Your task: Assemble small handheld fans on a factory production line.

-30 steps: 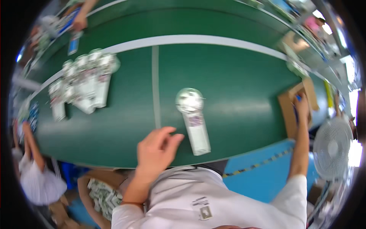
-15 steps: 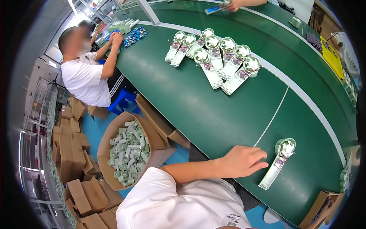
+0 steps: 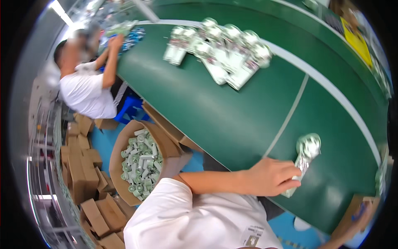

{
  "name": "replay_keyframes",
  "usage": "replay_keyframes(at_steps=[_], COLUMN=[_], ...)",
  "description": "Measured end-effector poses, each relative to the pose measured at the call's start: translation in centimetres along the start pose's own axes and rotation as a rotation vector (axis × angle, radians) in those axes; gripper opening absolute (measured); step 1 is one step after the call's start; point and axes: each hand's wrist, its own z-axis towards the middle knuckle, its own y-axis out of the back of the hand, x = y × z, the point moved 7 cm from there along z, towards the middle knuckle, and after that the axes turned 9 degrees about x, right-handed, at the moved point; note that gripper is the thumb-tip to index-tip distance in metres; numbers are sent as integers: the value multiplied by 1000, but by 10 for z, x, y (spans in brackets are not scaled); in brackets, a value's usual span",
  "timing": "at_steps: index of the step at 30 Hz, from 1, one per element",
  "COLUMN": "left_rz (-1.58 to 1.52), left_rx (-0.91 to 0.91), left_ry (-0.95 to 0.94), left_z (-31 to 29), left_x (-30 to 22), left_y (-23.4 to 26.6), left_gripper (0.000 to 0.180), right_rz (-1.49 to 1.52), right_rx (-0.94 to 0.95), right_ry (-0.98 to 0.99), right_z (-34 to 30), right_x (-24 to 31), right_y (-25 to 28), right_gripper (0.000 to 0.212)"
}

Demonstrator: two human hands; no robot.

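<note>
My left hand reaches across the table edge, its fingers bent over the handle of a pale green handheld fan. That fan lies with its round head pointing away from me, white blades and wiring showing in the open casing. At the lower right, my right hand is at a cardboard box, closed around a small blue thing, too blurred to name. Farther off on the table lies a group of similar open fans.
The green table curves along my front. Left of me stands a large carton full of pale green and white fan parts. Beyond it, a person in white sits at the table beside blue parts. Cardboard boxes crowd the floor.
My left hand has moved right, from beside the fan onto its handle. The right hand shows more at the box. The view has shifted, and the hand at the far top has left it.
</note>
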Motion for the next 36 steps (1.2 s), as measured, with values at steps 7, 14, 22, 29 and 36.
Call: replay_keyframes(at_steps=[7,14,22,29,36], left_rz=[-114,-134,-92,67,31], left_rx=[-121,-123,-145,-93,-100], left_ry=[16,61,16,-34,115], left_z=[-2,-12,-16,-17,-17], left_x=[-13,-6,-4,-2,16], left_y=[-11,-12,-19,-24,-26], left_gripper=[31,29,23,20,45], right_rz=[457,346,181,210,273], right_rx=[666,647,681,732,764], right_ry=[-135,-178,-43,-64,-183], right_z=[-91,-112,-111,-109,-93], right_x=[117,116,124,119,96], right_y=[-254,-267,-271,-278,-279], right_gripper=[5,4,8,10,9])
